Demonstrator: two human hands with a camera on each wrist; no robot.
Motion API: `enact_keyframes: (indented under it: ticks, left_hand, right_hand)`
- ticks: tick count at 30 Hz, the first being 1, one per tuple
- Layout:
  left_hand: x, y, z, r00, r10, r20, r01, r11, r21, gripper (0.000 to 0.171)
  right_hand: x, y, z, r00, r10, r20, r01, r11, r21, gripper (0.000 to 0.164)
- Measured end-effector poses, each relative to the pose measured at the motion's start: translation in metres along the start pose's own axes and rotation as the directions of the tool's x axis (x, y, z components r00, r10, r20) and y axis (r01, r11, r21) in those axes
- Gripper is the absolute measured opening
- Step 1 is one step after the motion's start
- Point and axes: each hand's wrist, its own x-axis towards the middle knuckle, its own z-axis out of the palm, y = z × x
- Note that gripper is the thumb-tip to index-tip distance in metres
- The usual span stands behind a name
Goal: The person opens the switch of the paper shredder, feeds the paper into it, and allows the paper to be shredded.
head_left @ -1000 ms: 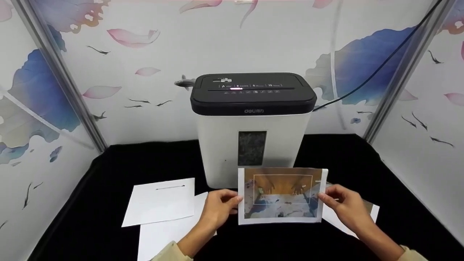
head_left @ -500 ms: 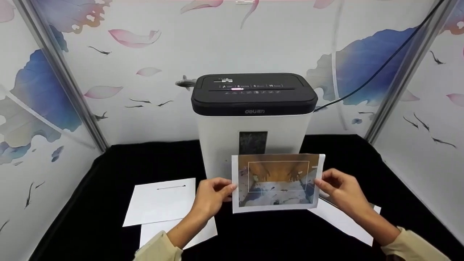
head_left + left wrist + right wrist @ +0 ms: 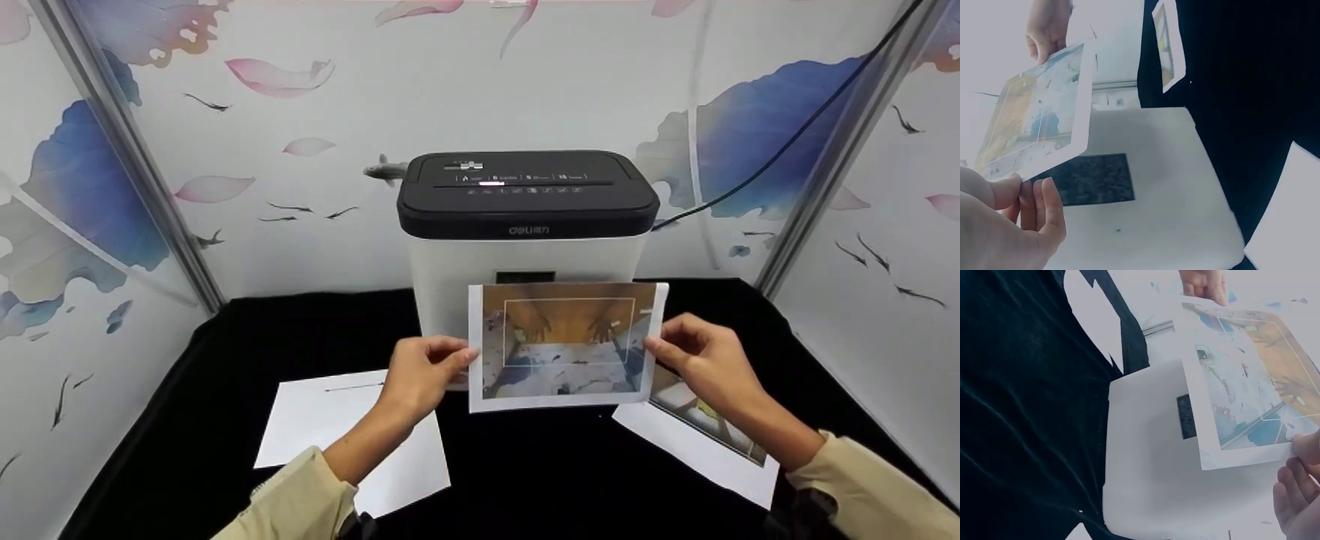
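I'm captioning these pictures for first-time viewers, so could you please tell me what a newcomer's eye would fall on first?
Probably the white-bordered, rectangular colour paper print, pinched at its sides by the left hand and right hand, central in the head view. Next, the boxy white shredder with its black lid, standing behind the print on black cloth.

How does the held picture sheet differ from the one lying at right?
The held sheet is up between left hand and right hand; the lying sheet rests on black cloth. In head view, the held sheet shows almost whole, the lying sheet partly. Both bear pictures with white margins.
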Motion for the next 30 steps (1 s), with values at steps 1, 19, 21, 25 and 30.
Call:
enact_keyframes:
  ticks: [1,19,21,25,30]
  left_hand:
    - [0.000,0.003,-0.001,1.000,0.008,-0.006,-0.008,1.000,0.008,0.022]
    - [0.017,0.052,-0.024,0.990,0.099,-0.097,-0.087,0.989,0.119,0.014]
    - [0.020,0.056,-0.026,0.989,0.106,-0.100,-0.091,0.985,0.144,0.014]
    - [0.026,0.067,-0.033,0.987,0.130,-0.093,-0.115,0.981,0.155,0.016]
    - [0.034,0.079,-0.040,0.983,0.170,-0.072,-0.156,0.974,0.167,0.017]
  right_hand:
    - [0.002,-0.003,-0.001,1.000,-0.003,0.000,0.003,1.000,0.003,0.018]
    - [0.042,-0.038,-0.017,0.986,-0.150,-0.072,0.142,0.985,-0.096,0.018]
    - [0.046,-0.041,-0.018,0.985,-0.155,-0.069,0.148,0.984,-0.100,0.018]
    - [0.056,-0.048,-0.020,0.979,-0.187,-0.077,0.180,0.979,-0.094,0.017]
    - [0.069,-0.059,-0.025,0.968,-0.227,-0.106,0.219,0.972,-0.080,0.014]
